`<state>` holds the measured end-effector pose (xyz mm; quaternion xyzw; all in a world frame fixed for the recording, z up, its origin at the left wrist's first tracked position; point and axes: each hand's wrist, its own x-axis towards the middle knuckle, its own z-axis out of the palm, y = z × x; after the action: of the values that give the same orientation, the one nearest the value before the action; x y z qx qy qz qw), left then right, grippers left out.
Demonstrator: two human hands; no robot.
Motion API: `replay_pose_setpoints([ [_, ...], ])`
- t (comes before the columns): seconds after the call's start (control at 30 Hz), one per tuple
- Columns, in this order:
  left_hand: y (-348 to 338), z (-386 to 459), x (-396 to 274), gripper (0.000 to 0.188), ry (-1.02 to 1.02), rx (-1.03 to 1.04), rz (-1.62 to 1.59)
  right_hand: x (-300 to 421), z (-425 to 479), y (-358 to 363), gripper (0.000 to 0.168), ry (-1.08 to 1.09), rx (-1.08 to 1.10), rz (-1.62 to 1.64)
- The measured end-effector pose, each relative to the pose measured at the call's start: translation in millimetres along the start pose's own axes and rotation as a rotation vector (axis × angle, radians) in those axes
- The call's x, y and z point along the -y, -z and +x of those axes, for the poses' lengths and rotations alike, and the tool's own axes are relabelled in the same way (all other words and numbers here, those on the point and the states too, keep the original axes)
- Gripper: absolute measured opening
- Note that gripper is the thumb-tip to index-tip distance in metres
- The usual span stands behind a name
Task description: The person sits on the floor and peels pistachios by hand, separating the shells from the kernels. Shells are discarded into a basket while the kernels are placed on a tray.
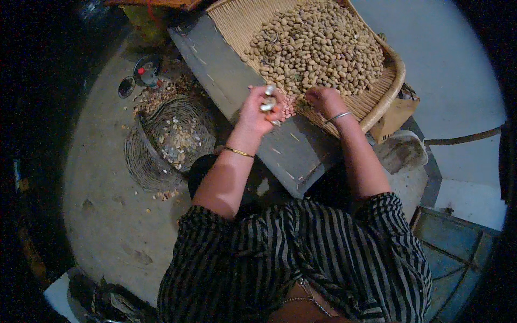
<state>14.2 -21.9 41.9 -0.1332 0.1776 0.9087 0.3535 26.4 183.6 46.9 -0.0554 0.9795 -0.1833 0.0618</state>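
Note:
My left hand (pixel 258 107) is turned palm up, with curled fingers around several pale peanut shell pieces (pixel 267 105). Beside its fingertips, a small pile of pink shelled peanuts (pixel 288 106) lies at the near edge of a woven winnowing tray (pixel 228 24). My right hand (pixel 325 100) reaches over that edge, fingers bent down by the unshelled peanuts (pixel 323 44). Its fingertips are hidden, so whether it pinches a peanut cannot be seen. The large heap of unshelled peanuts covers much of the tray.
The tray rests on a grey table (pixel 238 80). On the floor at left, a wicker basket (pixel 135 155) with a handle holds shells; scattered debris (pixel 159 95) lies behind it. A cardboard box (pixel 396 117) and a dirty pale container (pixel 404 151) are at right.

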Motion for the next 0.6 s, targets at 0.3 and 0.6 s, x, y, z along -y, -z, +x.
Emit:
replay_pose_setpoints([
  [0.3,60.2,-81.3,-136.5,0.025,-0.646,-0.690,0.816,-25.4,-1.0,-46.7,0.022,-0.032,0.063,-0.303],
  [0.6,41.1,-72.0,-92.3,0.023,-0.548,-0.308,0.881,26.3,-33.7,12.1,0.019,-0.052,0.062,0.880],
])
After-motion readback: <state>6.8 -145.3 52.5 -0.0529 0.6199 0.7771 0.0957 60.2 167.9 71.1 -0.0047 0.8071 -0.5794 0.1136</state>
